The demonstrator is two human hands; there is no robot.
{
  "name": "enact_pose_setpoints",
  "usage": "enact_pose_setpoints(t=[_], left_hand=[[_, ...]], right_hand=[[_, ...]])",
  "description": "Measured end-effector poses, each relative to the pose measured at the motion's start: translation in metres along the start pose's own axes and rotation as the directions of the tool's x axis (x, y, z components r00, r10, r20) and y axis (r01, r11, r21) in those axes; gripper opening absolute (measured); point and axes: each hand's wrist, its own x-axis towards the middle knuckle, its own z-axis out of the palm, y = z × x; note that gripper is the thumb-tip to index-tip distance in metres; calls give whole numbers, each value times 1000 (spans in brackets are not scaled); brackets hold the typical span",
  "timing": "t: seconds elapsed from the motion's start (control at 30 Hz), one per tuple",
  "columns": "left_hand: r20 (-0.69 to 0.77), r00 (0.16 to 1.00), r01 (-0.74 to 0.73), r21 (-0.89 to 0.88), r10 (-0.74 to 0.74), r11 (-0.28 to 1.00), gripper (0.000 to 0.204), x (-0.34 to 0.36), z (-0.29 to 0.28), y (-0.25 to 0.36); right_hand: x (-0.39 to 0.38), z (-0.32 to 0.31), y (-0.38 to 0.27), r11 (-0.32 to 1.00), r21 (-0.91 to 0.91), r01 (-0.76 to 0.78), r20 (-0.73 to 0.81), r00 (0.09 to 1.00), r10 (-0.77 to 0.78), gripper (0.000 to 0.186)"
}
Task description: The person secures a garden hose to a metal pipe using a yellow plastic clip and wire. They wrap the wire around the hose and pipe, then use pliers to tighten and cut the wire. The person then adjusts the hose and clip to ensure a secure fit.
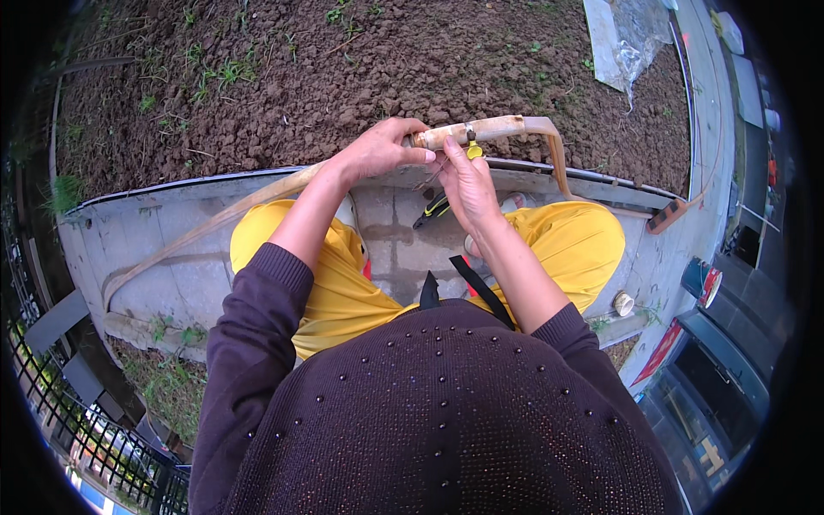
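A pale, rust-stained tube point(489, 129) is held in front of me, over the edge of the soil bed. My left hand point(378, 151) is closed round its left end, where a flat tan hose point(206, 215) runs off to the left. My right hand point(466, 182) grips the tube from below, thumb against it, beside a clamp with a yellow wing-shaped tab point(474, 150). Thin wire-like strands show between my hands; what they join to is hidden. Pliers point(432, 209) with black and yellow handles lie on the paving between my feet.
Beyond a low concrete edging lies a bed of brown soil point(283, 94) with weeds, and plastic sheeting point(642, 39) at its far right. An orange-brown block point(667, 216) sits by the edging. A paper cup point(623, 302) and a bucket point(702, 282) stand on the right.
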Motion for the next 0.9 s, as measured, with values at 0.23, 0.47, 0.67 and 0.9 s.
enact_pose_setpoints(t=[0.23, 0.47, 0.67, 0.9], left_hand=[[-68, 997, -19, 27, 20, 999, 43, 3, 4, -4], [-147, 989, 46, 212, -15, 976, 56, 3, 5, -2], [-249, 968, 101, 257, -35, 961, 61, -1, 8, 11], [-261, 963, 144, 274, -71, 951, 61, -1, 5, 19]], right_hand=[[4, 4, 4, 993, -98, 61, -92, 993, -70, 34], [10, 0, 4, 993, -112, 45, -93, 994, -56, 32], [5, 3, 8, 998, -62, 28, -54, 998, -31, 51], [-26, -19, 41, 878, -467, 109, -174, 962, -212, 42]])
